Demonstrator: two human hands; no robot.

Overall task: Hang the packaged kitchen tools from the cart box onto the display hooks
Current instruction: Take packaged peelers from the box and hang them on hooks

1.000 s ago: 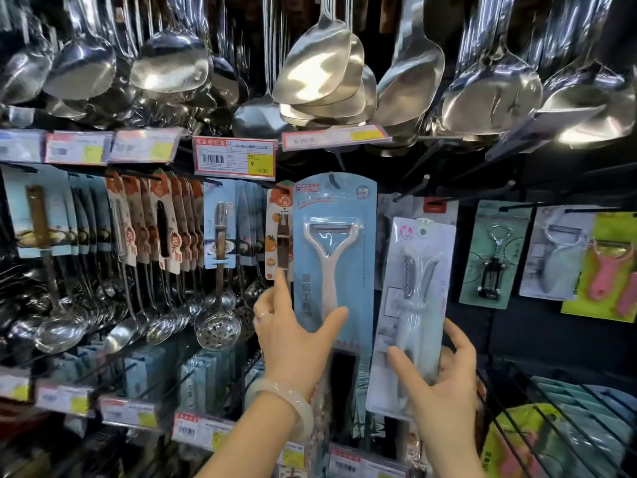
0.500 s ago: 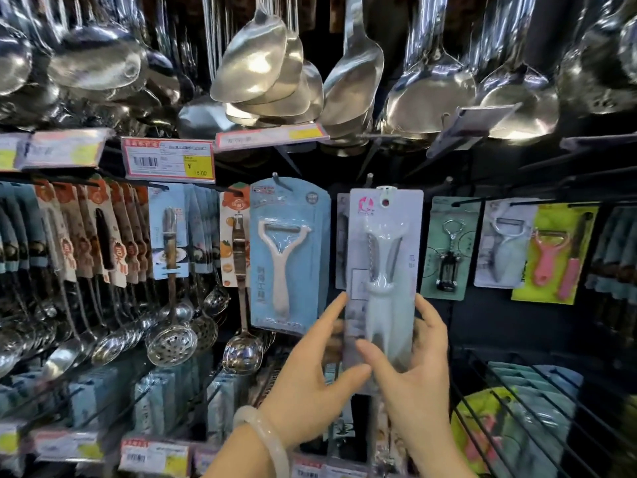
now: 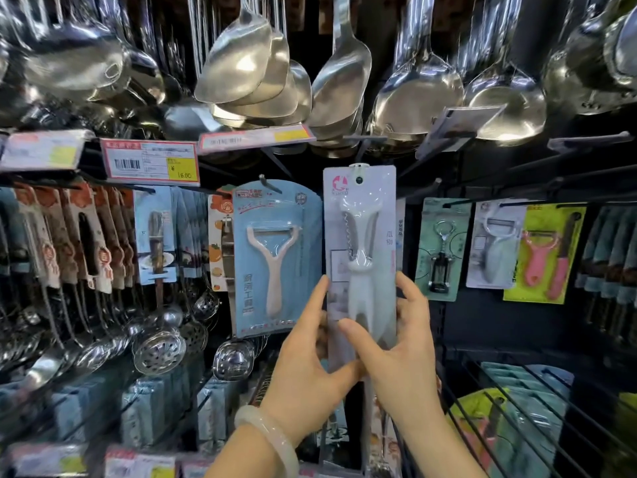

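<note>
Hands, two of them, hold one white packaged peeler [image 3: 360,257] upright in front of the display. The left hand [image 3: 312,367] pinches its lower left edge with thumb in front and fingers behind; the right hand [image 3: 401,353] grips the lower right edge, thumb across the front of the card. A pale bangle [image 3: 267,438] sits on the left wrist. The card's hang hole is at the top, level with a black hook [image 3: 432,188]; whether it is threaded on cannot be told.

Just left of it hangs one blue carded Y-peeler [image 3: 277,257], printed with Chinese characters. To the right hang three more cards: a corkscrew card [image 3: 441,250], a white peeler card [image 3: 496,246] and a yellow-green card [image 3: 544,253] holding a pink peeler and a pink knife. One readable price tag [image 3: 150,162] shows a barcode and "16.00" on yellow. Steel ladles [image 3: 248,70] crowd the top rail, too many and too overlapped to count.

A second ago the left hand was on the blue card and the white pack was held lower in the right hand alone; now both hands hold it, raised to hook height.
</note>
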